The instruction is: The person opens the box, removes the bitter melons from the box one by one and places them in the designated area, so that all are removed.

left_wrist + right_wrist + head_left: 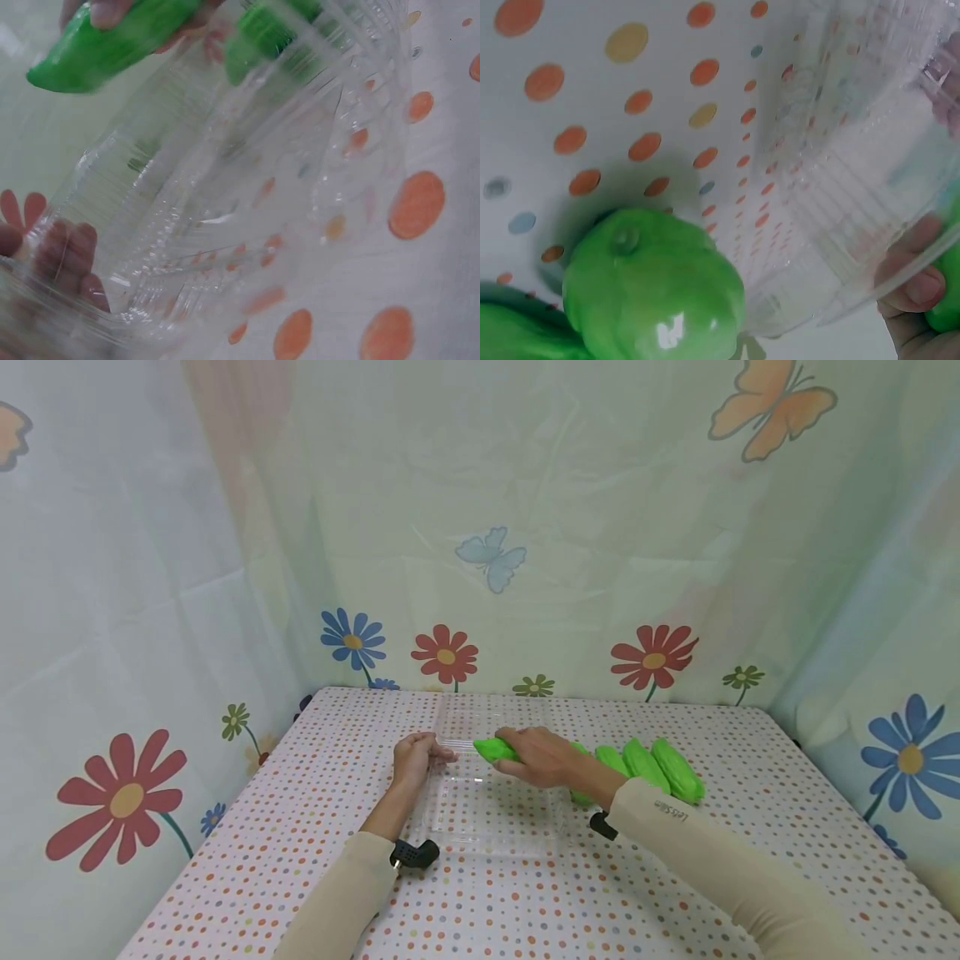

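Note:
A clear plastic clamshell box (491,814) lies with its lid (472,714) raised at the back. At its left side, my left hand (417,758) pinches the plastic near the hinge, and the fingertips (67,251) show through it in the left wrist view. My right hand (543,755) grips a bright green, tapered, gourd-like vegetable (492,749) above the box. The pointed end of this vegetable (97,56) sticks out of the hand in the left wrist view. In the right wrist view, the box wall (847,187) stands between the hand and the tabletop.
Several more green vegetables (678,771) lie side by side to the right of the box, partly behind the right forearm. One lumpy rounded end (656,289) is close to the right wrist camera. A dotted cloth (300,827) covers the table, with flowered curtains (420,568) around it.

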The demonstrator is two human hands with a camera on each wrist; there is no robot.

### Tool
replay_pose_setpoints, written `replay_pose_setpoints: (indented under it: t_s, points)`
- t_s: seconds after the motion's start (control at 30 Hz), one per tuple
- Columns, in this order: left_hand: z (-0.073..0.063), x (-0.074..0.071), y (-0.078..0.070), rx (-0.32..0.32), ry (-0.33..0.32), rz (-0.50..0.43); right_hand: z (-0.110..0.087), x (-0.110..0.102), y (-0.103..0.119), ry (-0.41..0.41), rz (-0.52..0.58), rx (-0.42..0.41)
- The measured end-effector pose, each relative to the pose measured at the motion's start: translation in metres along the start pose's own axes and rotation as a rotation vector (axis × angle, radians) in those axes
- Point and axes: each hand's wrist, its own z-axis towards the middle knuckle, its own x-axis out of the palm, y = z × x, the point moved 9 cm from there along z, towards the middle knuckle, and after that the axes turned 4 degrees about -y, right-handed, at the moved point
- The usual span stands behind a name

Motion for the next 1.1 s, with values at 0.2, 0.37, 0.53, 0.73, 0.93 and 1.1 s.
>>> replay_pose_setpoints:
  t_s: [0.2, 0.37, 0.53, 0.73, 0.93, 1.1]
  points:
    - [0.002, 0.000, 0.001, -0.006, -0.004, -0.006, -0.001, -0.009, -0.013, -0.017, -0.009, 0.017]
    - [0.002, 0.000, 0.002, 0.001, 0.005, -0.009, -0.001, -0.016, -0.029, -0.036, -0.009, 0.067]
    - [0.002, 0.001, 0.001, -0.003, 0.011, -0.012, -0.002, -0.031, -0.046, -0.079, 0.001, 0.107]
    - [0.003, 0.000, 0.002, -0.003, 0.007, -0.023, -0.005, -0.044, -0.070, -0.102, 0.013, 0.171]
    - [0.002, -0.001, 0.002, -0.004, 0.002, -0.006, -0.013, -0.048, -0.094, -0.117, -0.016, 0.231]
    - [0.001, -0.001, 0.001, 0.002, 0.003, -0.010, -0.020, -0.050, -0.108, -0.111, -0.003, 0.289]
